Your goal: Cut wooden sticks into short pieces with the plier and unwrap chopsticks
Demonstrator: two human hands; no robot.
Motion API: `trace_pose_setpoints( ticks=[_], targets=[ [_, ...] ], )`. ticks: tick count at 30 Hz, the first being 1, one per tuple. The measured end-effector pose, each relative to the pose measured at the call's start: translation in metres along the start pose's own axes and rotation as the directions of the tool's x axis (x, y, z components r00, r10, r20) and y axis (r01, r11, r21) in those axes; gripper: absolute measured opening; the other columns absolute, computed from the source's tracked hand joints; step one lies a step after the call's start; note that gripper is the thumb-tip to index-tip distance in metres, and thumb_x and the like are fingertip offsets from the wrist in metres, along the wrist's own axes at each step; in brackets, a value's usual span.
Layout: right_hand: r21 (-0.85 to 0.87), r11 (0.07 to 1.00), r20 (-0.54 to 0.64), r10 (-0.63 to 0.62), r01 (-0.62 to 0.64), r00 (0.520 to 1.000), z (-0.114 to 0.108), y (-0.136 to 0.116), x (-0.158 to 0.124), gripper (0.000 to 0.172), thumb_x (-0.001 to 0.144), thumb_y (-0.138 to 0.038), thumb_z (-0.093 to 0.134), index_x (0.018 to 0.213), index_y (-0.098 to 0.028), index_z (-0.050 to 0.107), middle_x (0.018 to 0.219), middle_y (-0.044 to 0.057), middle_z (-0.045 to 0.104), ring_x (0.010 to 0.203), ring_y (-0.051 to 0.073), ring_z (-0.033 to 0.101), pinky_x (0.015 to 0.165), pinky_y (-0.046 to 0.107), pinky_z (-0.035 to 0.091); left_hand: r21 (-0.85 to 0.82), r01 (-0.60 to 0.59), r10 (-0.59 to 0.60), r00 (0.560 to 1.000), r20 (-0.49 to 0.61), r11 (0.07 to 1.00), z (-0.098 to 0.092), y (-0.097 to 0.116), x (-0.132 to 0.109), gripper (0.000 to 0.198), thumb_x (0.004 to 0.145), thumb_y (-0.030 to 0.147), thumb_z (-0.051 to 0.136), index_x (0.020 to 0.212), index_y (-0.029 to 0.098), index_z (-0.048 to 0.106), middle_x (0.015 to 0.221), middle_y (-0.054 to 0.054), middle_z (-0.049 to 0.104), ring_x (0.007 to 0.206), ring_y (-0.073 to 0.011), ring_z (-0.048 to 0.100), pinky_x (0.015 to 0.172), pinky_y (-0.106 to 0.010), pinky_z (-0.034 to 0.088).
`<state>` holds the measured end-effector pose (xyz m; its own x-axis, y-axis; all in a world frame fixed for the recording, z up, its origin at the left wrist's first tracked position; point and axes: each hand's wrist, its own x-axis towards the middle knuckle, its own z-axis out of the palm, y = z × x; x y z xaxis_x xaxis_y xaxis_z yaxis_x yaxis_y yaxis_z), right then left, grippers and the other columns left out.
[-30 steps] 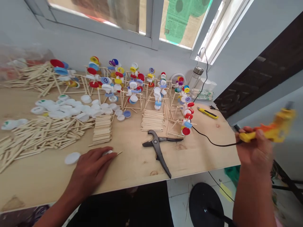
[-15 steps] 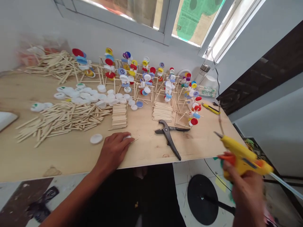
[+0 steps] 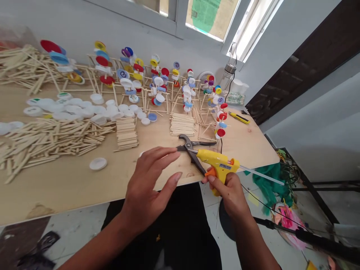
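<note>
My right hand (image 3: 233, 195) is wrapped round the handle of a yellow hot glue gun (image 3: 209, 157), fingers at its orange trigger. A translucent glue stick (image 3: 261, 175) sticks out of its back end. The metal nozzle points left at my left hand (image 3: 149, 183), which is raised over the table's front edge with fingers apart and nothing in them. Behind the nozzle lies a black plier-like cutter (image 3: 198, 162). Just a sliver of a white piece (image 3: 141, 154) shows behind my left hand. A loose white bottle cap (image 3: 98, 164) rests further left.
Stick frames with colourful caps (image 3: 159, 98) line the wall side. White caps (image 3: 74, 108), a heap of short sticks (image 3: 56, 140) and neat stick stacks (image 3: 126, 133) lie before them. A yellow utility knife (image 3: 239, 117) is at the right; a cord hangs from the window.
The glue gun in my right hand has come left and up, over the table edge. My left hand has lifted off a small white cap and stick on the table and opened. The view has shifted right.
</note>
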<state>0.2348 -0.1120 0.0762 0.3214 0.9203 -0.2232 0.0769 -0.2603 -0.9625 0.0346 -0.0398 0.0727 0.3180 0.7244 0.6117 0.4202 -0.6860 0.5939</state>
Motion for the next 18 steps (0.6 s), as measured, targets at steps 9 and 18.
trace_pose_setpoints(
  ticks=[9,18],
  targets=[
    [-0.030,0.999,0.015,0.015,-0.015,1.000,0.001,-0.007,0.009,0.020,0.070,-0.036,0.071,0.068,-0.017,0.071,0.059,-0.001,0.059,0.050,0.011,0.045,0.047,0.023,0.032,-0.079,-0.210,0.212,0.977,0.020,0.975,0.014,0.026,0.035,0.023,0.087,0.014,0.055,0.109,0.021,0.060,0.107,-0.004,0.068,0.108,-0.0234,0.058,0.095,-0.044,0.044],
    [0.318,0.948,0.025,0.005,-0.012,1.000,-0.001,0.000,0.019,0.021,0.074,-0.039,0.073,0.079,-0.019,0.069,0.072,0.003,0.072,0.070,0.017,0.064,0.069,0.028,0.047,-0.453,0.462,-0.295,0.872,0.391,0.763,0.047,0.020,-0.019,0.015,0.086,0.024,0.056,0.099,0.022,0.063,0.090,-0.002,0.069,0.079,-0.0157,0.063,0.074,-0.031,0.054]
  ],
)
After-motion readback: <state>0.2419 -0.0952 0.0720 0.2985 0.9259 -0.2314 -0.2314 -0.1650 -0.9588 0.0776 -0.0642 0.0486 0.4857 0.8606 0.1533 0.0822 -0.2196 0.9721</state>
